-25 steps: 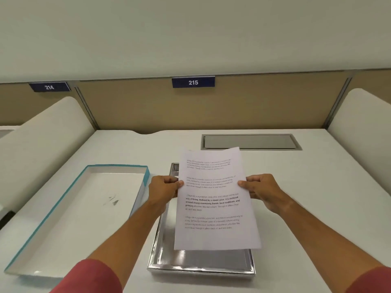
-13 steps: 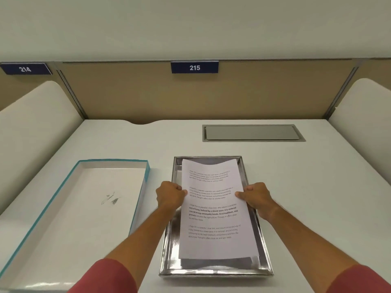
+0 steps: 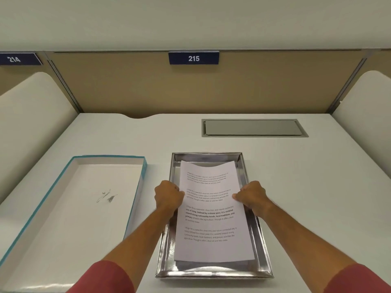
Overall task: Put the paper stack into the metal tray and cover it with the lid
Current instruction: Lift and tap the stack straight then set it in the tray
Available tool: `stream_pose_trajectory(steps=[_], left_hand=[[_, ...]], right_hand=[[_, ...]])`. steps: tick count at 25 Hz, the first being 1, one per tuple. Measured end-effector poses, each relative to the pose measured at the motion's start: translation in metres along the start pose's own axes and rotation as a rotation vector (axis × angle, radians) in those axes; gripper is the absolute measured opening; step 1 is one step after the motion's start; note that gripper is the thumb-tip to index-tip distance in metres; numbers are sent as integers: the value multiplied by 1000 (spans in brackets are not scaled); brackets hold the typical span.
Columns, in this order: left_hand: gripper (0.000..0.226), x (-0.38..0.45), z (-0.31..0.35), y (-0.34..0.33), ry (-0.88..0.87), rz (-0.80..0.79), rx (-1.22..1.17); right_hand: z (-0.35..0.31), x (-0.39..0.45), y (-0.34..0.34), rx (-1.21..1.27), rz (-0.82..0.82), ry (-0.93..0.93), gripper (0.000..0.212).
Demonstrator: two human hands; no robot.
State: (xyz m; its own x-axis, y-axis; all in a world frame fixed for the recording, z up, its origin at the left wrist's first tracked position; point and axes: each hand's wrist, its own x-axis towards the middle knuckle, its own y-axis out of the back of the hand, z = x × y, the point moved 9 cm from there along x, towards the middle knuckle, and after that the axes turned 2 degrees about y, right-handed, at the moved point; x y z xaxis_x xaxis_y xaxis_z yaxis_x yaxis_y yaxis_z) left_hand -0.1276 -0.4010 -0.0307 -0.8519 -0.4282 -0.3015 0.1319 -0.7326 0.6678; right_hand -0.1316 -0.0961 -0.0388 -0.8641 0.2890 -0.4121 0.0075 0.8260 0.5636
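Observation:
A shiny metal tray [image 3: 245,166] lies lengthwise on the white desk in front of me. The paper stack [image 3: 211,216], white sheets with printed text, sits low inside it, its far edge sagging in the middle. My left hand [image 3: 168,196] grips the stack's left edge and my right hand [image 3: 250,195] grips its right edge, both at about mid-length. The lid [image 3: 84,208], white inside with a teal rim, lies upside down on the desk left of the tray, a faint grey mark on its inner face.
A grey recessed hatch [image 3: 254,127] sits in the desk beyond the tray. White curved dividers [image 3: 31,123] flank the desk on both sides. A tan back panel carries a blue label reading 215 [image 3: 193,58].
The paper stack has come down from above the tray into it, carried by both hands. My view has also tilted, so the tray shows fuller.

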Motion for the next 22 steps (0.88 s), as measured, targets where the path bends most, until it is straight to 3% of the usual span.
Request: stream_pose_trajectory(steps=[8,18,19,22], left_hand=[[11,-2,5,-8,-35,-54,184],[18,-25,13,-31,-138,-223,340],[22,-30,11,-31,-139,-237,325],[75,-53,-5,-40,-167,-311,343]], right_hand=[[-2,-3,-7,-183,8,34,24],[-11,-23,-19,-383,-8,166,20],[-10,-27,-21,-390,-31,182,23],[-5,-49,-28,-405,-117,270,46]])
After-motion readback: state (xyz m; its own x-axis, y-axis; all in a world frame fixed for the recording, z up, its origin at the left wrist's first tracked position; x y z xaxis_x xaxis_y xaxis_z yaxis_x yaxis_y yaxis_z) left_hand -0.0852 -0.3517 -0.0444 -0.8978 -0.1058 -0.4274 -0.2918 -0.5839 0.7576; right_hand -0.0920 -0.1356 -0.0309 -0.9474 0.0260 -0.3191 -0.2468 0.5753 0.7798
